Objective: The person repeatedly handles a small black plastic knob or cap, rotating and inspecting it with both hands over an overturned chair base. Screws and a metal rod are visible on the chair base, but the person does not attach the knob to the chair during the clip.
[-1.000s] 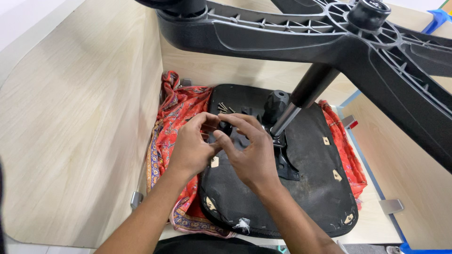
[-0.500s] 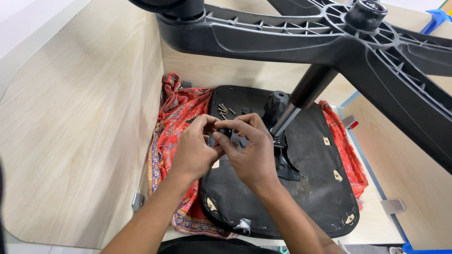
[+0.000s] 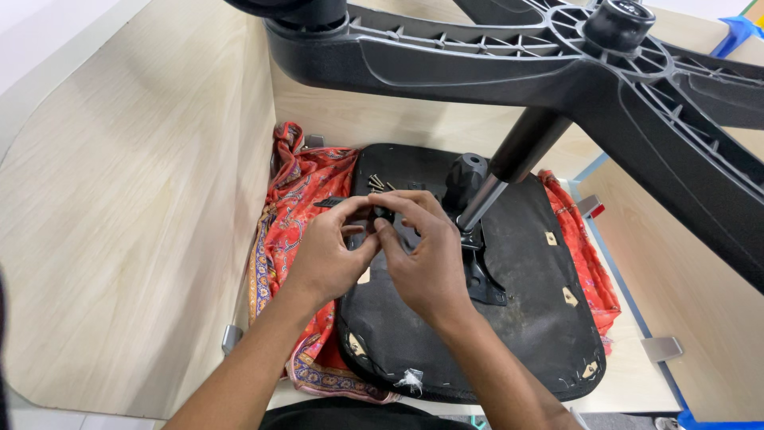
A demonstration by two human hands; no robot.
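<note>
Both hands point(image 3: 382, 255) pinch a small black part point(image 3: 380, 212) above an upturned chair seat point(image 3: 517, 318).

Small black part point(image 3: 380, 213) mostly hidden between fingers point(image 3: 398, 209); kind unclear.

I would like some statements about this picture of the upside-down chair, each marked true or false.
1. Both hands, left hand and right hand, meet over the black seat underside. True.
2. A blue towel lies under the seat. False: it is a red patterned cloth.
3. Loose screws lie on the seat underside. True.
4. The chair's star base lies flat on the desk. False: it stands up in the air on the column.
</note>
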